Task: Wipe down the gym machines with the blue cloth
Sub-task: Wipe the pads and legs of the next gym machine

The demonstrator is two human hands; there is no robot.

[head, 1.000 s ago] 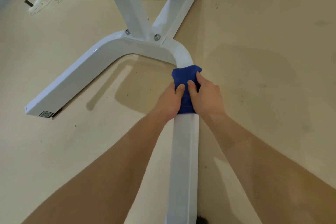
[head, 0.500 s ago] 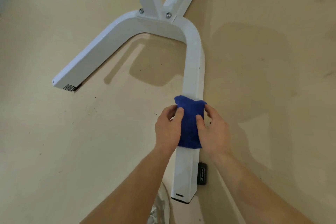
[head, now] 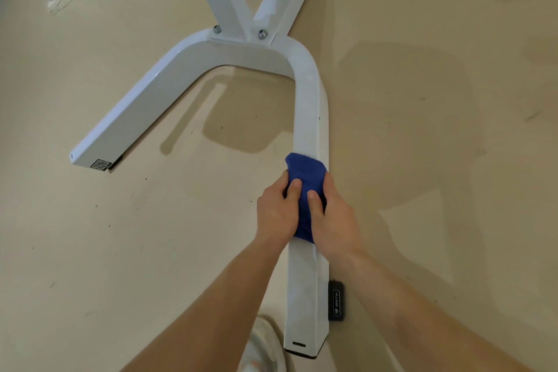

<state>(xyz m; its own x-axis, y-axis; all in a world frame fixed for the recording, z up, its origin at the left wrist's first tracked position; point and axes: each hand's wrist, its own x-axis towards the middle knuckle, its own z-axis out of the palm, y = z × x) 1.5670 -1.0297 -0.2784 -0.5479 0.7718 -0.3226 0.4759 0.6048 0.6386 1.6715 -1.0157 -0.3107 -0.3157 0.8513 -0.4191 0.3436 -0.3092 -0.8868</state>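
Two hands squeezed the blue cloth (head: 305, 170) between them, the left hand (head: 275, 213) and the right hand (head: 336, 222) curled round its sides, pressing it on the white machine leg (head: 311, 118). A second before, it sat farther up, at the bend.

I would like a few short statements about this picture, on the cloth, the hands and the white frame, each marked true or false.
1. The left hand and the right hand both grip the blue cloth. True.
2. The cloth lies on the leg of the white frame that carries the QR sticker. False: the sticker is on the end of the other leg.
3. Two bolts sit where the uprights meet the base. True.
4. The cloth covers the near end of its leg. False: bare white tube shows between the cloth and that end.
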